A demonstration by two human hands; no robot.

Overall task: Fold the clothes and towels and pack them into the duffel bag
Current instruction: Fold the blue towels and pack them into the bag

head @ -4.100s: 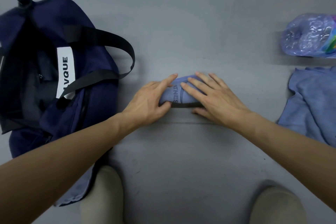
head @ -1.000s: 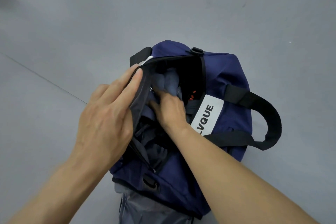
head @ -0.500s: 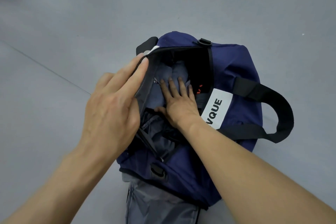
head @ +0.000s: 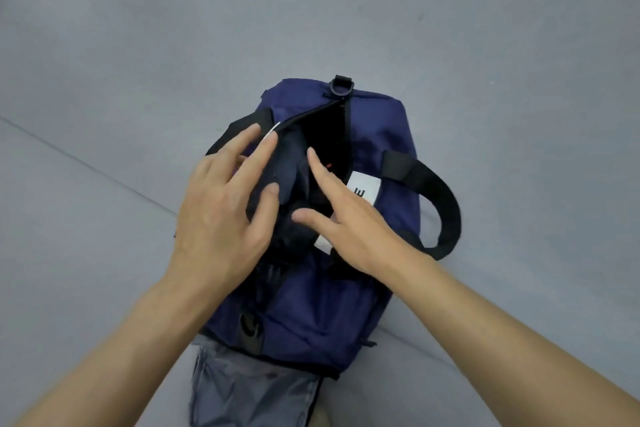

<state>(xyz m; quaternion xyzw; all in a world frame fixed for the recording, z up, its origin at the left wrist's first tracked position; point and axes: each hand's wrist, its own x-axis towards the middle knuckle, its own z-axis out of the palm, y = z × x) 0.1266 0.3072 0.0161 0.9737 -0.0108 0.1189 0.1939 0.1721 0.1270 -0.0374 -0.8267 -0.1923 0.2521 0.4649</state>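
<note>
Duffel bag [head: 311, 305] sits on the floor [head: 138, 45], its mouth narrower than before. Right hand [head: 353, 218] is now out of the bag, fingers straight, empty. Left hand [head: 221, 218] rests straight-fingered on the left flap.

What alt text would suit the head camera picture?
Two bare hands work at the unzipped top of a navy duffel bag on a grey floor: the left hand touches its flap, the right hand hovers over the opening.
</note>
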